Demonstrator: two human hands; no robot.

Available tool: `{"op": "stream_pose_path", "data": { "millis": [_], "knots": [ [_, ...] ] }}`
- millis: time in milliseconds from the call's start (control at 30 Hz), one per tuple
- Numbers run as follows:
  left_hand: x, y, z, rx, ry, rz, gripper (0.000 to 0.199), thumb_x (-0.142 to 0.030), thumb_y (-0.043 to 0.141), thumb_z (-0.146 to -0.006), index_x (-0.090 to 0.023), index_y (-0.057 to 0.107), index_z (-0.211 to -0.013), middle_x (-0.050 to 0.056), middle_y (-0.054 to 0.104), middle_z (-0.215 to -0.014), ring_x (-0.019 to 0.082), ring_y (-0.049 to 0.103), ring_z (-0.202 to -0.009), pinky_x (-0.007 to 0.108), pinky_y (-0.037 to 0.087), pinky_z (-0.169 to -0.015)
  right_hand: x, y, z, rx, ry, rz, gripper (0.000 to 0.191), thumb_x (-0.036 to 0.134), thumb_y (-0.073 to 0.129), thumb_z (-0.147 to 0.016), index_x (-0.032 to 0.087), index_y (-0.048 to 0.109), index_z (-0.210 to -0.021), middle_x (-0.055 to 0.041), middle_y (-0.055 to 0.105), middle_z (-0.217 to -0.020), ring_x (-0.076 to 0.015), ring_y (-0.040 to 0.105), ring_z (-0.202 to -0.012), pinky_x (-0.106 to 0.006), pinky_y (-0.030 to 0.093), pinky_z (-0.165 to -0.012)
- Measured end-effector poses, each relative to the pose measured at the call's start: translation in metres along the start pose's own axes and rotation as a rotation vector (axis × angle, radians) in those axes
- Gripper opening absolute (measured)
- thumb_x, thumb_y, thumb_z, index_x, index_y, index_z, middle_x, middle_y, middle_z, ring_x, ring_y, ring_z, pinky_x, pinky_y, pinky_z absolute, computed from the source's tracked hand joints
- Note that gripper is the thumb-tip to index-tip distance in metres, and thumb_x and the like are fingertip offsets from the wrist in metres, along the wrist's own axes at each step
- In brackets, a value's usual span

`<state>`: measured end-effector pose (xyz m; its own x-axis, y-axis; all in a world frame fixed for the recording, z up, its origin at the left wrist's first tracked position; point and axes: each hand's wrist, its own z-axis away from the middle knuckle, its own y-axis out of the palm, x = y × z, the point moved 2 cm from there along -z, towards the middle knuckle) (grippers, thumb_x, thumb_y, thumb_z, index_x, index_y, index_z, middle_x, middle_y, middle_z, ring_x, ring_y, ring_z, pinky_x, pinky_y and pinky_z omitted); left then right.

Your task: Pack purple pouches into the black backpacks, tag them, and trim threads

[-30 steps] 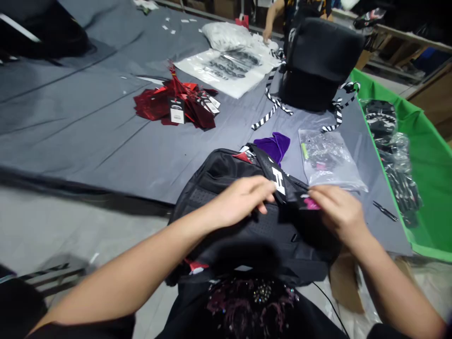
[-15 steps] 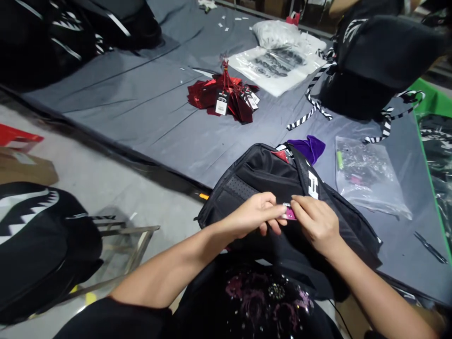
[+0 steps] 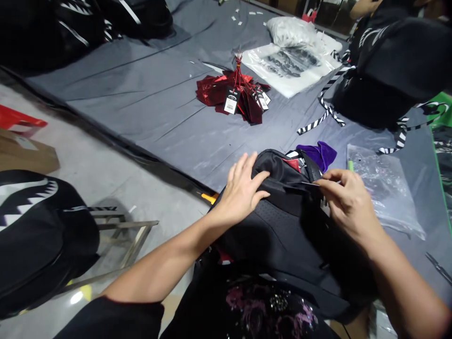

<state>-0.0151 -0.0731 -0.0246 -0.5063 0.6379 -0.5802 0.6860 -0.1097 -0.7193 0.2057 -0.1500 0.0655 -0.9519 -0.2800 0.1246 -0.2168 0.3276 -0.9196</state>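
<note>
A black backpack [image 3: 282, 230] lies at the table's near edge, in front of my body. My left hand [image 3: 243, 188] rests on its upper left part with the fingers spread. Pinched between the thumb and fingers of my right hand [image 3: 348, 197] is a small thin card [image 3: 310, 183], seen edge-on over the bag. A red and silver patch [image 3: 292, 164] shows at the bag's top, beside a purple cloth [image 3: 321, 154].
Red pouches with tags [image 3: 231, 96] lie mid-table, near a white plastic bag [image 3: 291, 32]. A clear bag [image 3: 388, 188] and tweezers [image 3: 439, 267] are at right. Black backpacks stand at back left, right and lower left [image 3: 31, 235]. A person's hand shows at top right.
My hands have moved apart. The left let go of the small pink card and spread on the backpack; the right moved right and up with the card. The backpack has shifted and turned.
</note>
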Motion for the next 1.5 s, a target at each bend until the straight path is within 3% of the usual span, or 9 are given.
{"op": "stream_pose_path", "data": {
  "millis": [167,367,467,567,667,967,1067,1200,1500],
  "knots": [
    [0.023,0.013,-0.001,-0.095,0.08,0.001,0.021,-0.03,0.062,-0.089,-0.018,0.064,-0.107,0.016,0.035,-0.148,0.033,0.035,-0.14,0.055,0.039,-0.109,-0.011,0.031,-0.035,0.072,0.09,-0.174,0.018,0.023,0.051,-0.093,0.023,0.068,-0.099,-0.0041,0.072,-0.086,-0.0166,0.066,-0.072,-0.028,0.049,-0.064],
    [0.03,0.016,0.002,-0.174,0.13,0.0,0.03,-0.037,0.063,-0.089,-0.022,0.061,-0.114,0.014,0.03,-0.153,0.032,0.037,-0.14,0.051,0.041,-0.11,-0.001,0.06,-0.061,0.515,0.029,-0.04,0.016,0.015,0.052,-0.091,0.023,0.066,-0.087,-0.0004,0.071,-0.076,-0.015,0.065,-0.067,-0.024,0.035,-0.056],
    [0.034,0.016,0.001,-0.152,-0.01,-0.031,0.056,-0.051,0.057,-0.09,-0.02,0.047,-0.134,0.019,0.02,-0.159,0.033,0.037,-0.141,0.048,0.044,-0.108,0.005,0.068,-0.068,0.659,-0.044,0.151,0.02,0.007,0.051,-0.087,0.021,0.062,-0.078,-0.0013,0.066,-0.07,-0.0144,0.059,-0.063,-0.027,0.026,-0.053],
    [0.039,0.02,0.003,-0.15,-0.182,-0.161,0.086,-0.067,0.047,-0.087,-0.01,0.029,-0.148,0.026,0.038,-0.149,0.036,0.049,-0.131,0.047,0.047,-0.101,0.007,0.075,-0.073,0.656,-0.027,0.184,0.02,0.009,0.049,-0.089,0.019,0.061,-0.076,-0.0023,0.063,-0.073,-0.0136,0.055,-0.064,-0.027,0.024,-0.054],
    [0.042,0.026,0.003,-0.138,-0.214,-0.238,0.091,-0.075,0.038,-0.085,-0.007,0.035,-0.145,0.023,0.058,-0.132,0.035,0.059,-0.115,0.046,0.048,-0.094,0.006,0.084,-0.08,0.705,-0.022,0.089,0.022,0.005,0.048,-0.087,0.019,0.061,-0.076,0.0002,0.059,-0.071,-0.0105,0.049,-0.059,-0.025,0.026,-0.055],
    [0.052,0.028,0.004,-0.148,-0.233,-0.211,0.089,-0.076,0.033,-0.085,-0.006,0.043,-0.141,0.021,0.06,-0.128,0.033,0.059,-0.108,0.043,0.046,-0.09,0.015,0.093,-0.099,0.854,-0.195,0.126,0.022,0.004,0.048,-0.086,0.017,0.065,-0.08,-0.0036,0.067,-0.076,-0.0136,0.059,-0.065,-0.026,0.029,-0.057],
    [0.05,0.018,0.008,-0.174,-0.227,-0.211,0.092,-0.078,0.033,-0.083,-0.008,0.042,-0.141,0.02,0.06,-0.129,0.033,0.059,-0.111,0.044,0.046,-0.093,0.024,0.09,-0.102,0.772,-0.169,0.127,0.019,0.008,0.049,-0.088,0.017,0.066,-0.086,-0.0054,0.069,-0.077,-0.0165,0.063,-0.067,-0.027,0.032,-0.056],
    [0.047,-0.003,0.017,-0.152,-0.239,-0.25,0.084,-0.069,0.047,-0.085,-0.009,0.039,-0.143,0.016,0.059,-0.132,0.03,0.058,-0.115,0.042,0.045,-0.099,0.04,0.106,-0.112,0.609,-0.079,-0.242,0.024,0.022,0.044,-0.094,0.019,0.065,-0.105,-0.005,0.072,-0.084,-0.0173,0.067,-0.072,-0.026,0.043,-0.063],
    [0.053,-0.02,0.033,-0.153,-0.268,-0.171,0.092,-0.075,0.047,-0.081,-0.013,0.033,-0.147,0.013,0.056,-0.135,0.03,0.055,-0.118,0.044,0.045,-0.102,0.062,0.122,-0.124,0.726,0.136,-0.65,0.025,0.043,0.05,-0.088,0.021,0.058,-0.079,0.0004,0.063,-0.075,-0.0162,0.061,-0.071,-0.026,0.047,-0.065]
  ]
}}
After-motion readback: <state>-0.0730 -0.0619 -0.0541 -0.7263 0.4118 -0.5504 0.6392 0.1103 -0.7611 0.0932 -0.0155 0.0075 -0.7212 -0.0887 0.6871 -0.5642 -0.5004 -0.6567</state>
